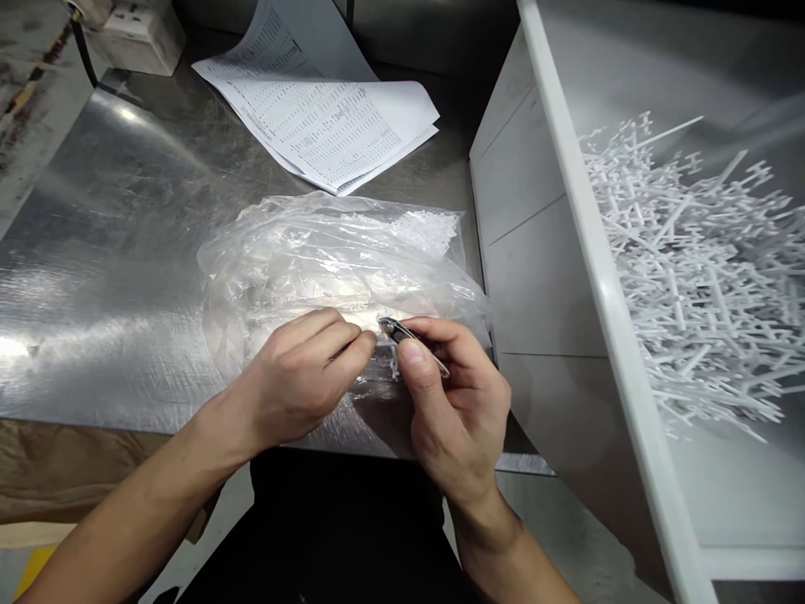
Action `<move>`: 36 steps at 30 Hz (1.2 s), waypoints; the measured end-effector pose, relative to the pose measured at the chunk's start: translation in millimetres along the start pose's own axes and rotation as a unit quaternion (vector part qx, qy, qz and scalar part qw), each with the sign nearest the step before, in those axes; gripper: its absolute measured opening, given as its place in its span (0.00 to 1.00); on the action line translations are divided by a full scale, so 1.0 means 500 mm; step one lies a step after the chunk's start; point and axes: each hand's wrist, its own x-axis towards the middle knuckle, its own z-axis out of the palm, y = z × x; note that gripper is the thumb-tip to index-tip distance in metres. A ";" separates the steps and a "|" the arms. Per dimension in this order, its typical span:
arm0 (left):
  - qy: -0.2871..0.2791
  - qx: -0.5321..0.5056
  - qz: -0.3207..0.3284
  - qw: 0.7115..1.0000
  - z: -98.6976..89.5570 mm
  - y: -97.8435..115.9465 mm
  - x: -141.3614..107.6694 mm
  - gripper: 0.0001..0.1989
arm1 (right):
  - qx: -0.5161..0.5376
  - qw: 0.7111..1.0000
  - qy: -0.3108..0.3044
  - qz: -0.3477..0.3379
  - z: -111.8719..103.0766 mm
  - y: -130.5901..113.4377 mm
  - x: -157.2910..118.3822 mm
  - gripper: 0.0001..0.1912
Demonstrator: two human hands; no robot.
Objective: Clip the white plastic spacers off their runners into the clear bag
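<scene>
Between the thumb and fingers of my right hand (456, 394) is a nail clipper (412, 340), its jaws pointing left. My left hand (311, 369) is closed in a pinch close to those jaws. A small white plastic piece (395, 362), thin and branched, shows between the two hands, at the left fingertips and under the clipper; most of it is hidden. Beneath both hands lies a clear plastic bag (283, 252), crumpled, with small white pieces (428, 231) visible in its upper right part.
A white open bin (604, 285) stands close on the right, holding a heap of thin white plastic sprues (698, 285). Printed sheets (327, 117) lie behind the bag on the metal table (113, 252). A power socket box (135, 38) sits at the far left corner.
</scene>
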 end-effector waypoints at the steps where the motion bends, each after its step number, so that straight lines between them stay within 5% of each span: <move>1: 0.000 0.003 0.003 1.000 0.000 0.000 0.000 0.11 | 0.001 1.000 -0.002 0.001 0.000 0.000 0.000 0.05; 12: -0.014 0.010 0.007 1.000 0.003 0.004 0.002 0.12 | -0.041 0.999 0.009 0.033 0.002 0.002 0.007 0.04; 20: 0.034 -0.033 -0.041 0.998 -0.010 -0.010 -0.009 0.05 | 0.082 0.993 0.045 0.074 -0.013 0.015 0.012 0.06; 25: 0.071 -0.019 -0.087 0.993 -0.021 -0.009 -0.006 0.07 | 0.096 0.991 -0.013 0.089 -0.030 0.001 0.014 0.03; 36: 0.051 0.000 -0.076 0.996 -0.022 -0.025 -0.025 0.09 | 0.040 0.996 -0.020 0.078 -0.030 -0.007 0.008 0.05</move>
